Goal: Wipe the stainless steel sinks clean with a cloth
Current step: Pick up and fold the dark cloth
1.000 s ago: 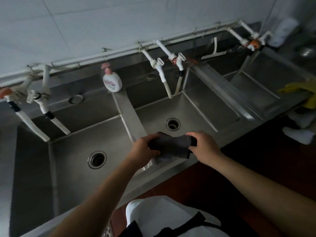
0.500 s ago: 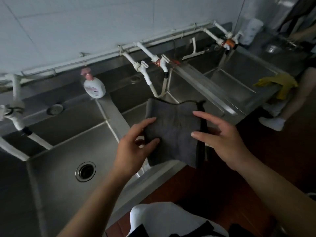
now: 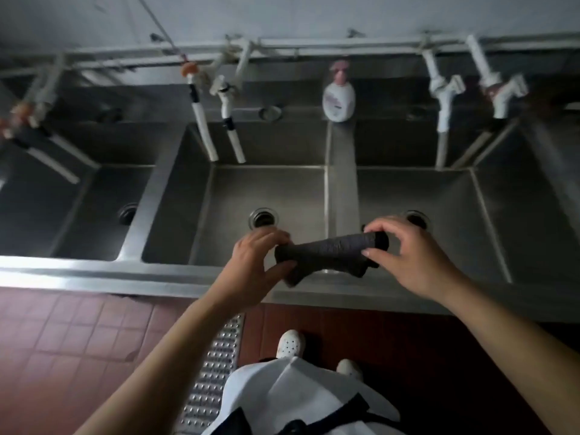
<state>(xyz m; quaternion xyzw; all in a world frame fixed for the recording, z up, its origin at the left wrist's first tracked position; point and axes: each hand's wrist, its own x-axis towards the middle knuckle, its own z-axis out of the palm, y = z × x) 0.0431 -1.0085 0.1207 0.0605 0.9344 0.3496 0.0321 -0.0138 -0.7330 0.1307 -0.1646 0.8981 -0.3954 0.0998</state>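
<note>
A dark grey cloth (image 3: 329,254), folded into a long roll, hangs above the front rim of the steel sinks (image 3: 175,287). My left hand (image 3: 255,262) grips its left end. My right hand (image 3: 408,255) pinches its right end between thumb and fingers. The cloth stretches over the divider between the middle basin (image 3: 270,196) and the right basin (image 3: 439,199). A third basin (image 3: 94,208) lies to the left. Each basin has a round drain.
White taps with hoses (image 3: 219,120) hang over the basins from a wall pipe. A white soap bottle with a pink pump (image 3: 339,95) stands on the back ledge. A metal floor grate (image 3: 213,362) runs through red tiles by my feet.
The cloth was held up flat and spread; now it is folded into a roll and lowered between both hands. My view has swung left to face the basins squarely.
</note>
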